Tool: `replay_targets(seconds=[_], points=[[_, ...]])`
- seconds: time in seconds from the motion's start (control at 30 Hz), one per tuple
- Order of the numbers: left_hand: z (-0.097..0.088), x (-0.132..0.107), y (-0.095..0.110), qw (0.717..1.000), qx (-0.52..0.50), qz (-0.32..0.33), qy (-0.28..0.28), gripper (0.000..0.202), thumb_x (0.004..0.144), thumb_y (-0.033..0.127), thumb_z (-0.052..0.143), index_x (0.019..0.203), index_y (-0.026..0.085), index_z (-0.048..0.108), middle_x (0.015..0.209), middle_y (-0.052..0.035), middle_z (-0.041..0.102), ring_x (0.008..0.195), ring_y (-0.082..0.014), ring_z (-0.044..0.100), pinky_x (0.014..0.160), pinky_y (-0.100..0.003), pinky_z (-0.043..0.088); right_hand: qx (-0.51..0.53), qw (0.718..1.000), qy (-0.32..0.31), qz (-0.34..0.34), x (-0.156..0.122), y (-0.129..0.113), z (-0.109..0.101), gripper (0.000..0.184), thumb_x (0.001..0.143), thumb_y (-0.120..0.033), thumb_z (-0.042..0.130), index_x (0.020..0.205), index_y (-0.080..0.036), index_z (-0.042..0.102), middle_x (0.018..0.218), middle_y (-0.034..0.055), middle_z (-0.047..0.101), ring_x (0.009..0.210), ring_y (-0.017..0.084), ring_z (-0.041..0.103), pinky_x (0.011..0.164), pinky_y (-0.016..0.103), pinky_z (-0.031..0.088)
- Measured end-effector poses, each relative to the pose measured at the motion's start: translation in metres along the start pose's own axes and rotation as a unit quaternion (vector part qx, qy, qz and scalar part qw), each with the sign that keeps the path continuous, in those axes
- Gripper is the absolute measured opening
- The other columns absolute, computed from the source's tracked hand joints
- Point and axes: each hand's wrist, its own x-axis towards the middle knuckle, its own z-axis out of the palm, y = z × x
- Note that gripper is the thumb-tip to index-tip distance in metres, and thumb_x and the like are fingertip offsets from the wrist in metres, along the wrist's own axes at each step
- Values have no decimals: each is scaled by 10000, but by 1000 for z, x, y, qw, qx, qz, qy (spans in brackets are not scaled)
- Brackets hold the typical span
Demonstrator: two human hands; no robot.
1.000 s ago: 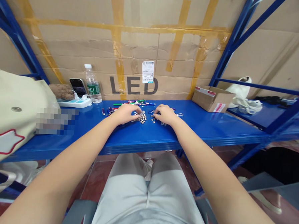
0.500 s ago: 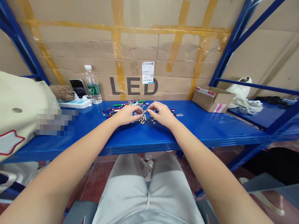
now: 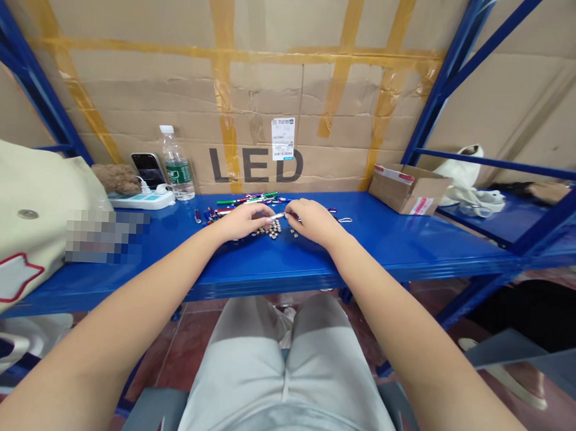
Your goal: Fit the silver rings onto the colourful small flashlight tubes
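My left hand [image 3: 248,221] pinches one end of a short, slim silver tube [image 3: 277,216] between thumb and fingertips. At its other end, the fingertips of my right hand [image 3: 311,220] are closed on the tube; exactly what they press on is hidden. Under and between the hands lies a heap of small round silver button cells [image 3: 273,231], with a few loose ones [image 3: 293,233] by my right hand. Behind the hands, coloured metal tubes [image 3: 250,199] in green, red, blue and purple lie in a pile, partly covered by my left hand.
The blue metal shelf [image 3: 388,237] backs onto a taped cardboard sheet [image 3: 179,87]. On the left are a cream bag [image 3: 33,183], a power strip [image 3: 148,200], a phone [image 3: 148,168] and a water bottle [image 3: 178,171]. An open cardboard box [image 3: 405,191] stands right.
The silver tube has turned from a steeper slant to nearly level. My right hand has rolled slightly over, its fingers now curled more tightly at the tube's end. The view has shifted a little.
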Motion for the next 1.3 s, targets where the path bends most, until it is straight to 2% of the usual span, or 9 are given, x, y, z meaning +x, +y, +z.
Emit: replay_targets(seconds=[0.17,0.27,0.43,0.57,0.73,0.83,1.0,1.13,1.3], points=[[1,1,3,1000,-15,3,13,238,844,345,568,984,177,665,943,-44,705,813,-179,633,740,-306,515,71,997,18,26,-1,0,3,115,889,-180,484,885,-163,598,870,80,668,790,188,573,718,287,393],[3,2,3,996,41,53,57,211,859,323,564,974,182,669,906,-50,693,839,-186,625,754,-312,503,146,987,36,60,-1,3,7,71,852,-200,513,813,-178,568,756,34,645,691,162,553,652,273,390],[4,1,3,956,207,174,113,192,913,258,507,985,171,662,911,-79,650,864,-189,600,751,-315,453,362,923,8,133,0,11,16,97,827,-233,523,739,-199,499,635,-14,615,582,134,574,566,249,432],[2,-1,5,912,314,218,147,242,967,274,442,929,192,666,893,-77,656,832,-177,594,731,-321,394,455,876,-26,158,2,9,15,128,800,-176,527,680,-199,490,568,-26,576,516,110,547,520,230,439],[2,0,9,920,289,212,161,199,957,265,481,923,201,667,899,-65,659,839,-170,602,733,-310,393,513,835,-42,192,3,3,9,165,832,-195,483,667,-200,472,578,-25,553,467,95,492,490,233,412],[4,3,11,944,219,177,173,133,905,253,568,965,186,666,910,-62,650,853,-172,609,738,-292,431,472,863,-2,181,3,2,6,240,914,-296,411,692,-209,440,619,-16,559,488,105,504,528,248,420],[7,5,13,971,112,132,165,125,834,258,650,927,183,687,832,-28,657,780,-157,614,721,-279,474,169,981,71,59,-1,3,5,331,980,-391,326,734,-210,454,720,38,599,668,163,553,648,273,385],[10,5,17,972,81,122,184,105,818,255,661,892,184,680,814,-20,657,753,-152,610,701,-280,477,37,991,98,85,0,-2,9,393,1005,-399,254,817,-192,530,783,89,642,722,198,580,640,279,346],[9,4,19,951,155,171,208,104,869,265,606,849,176,654,823,-46,630,813,-179,598,730,-307,460,75,981,111,139,8,-6,16,483,1009,-421,226,766,-192,575,705,83,636,680,202,581,637,290,346]])
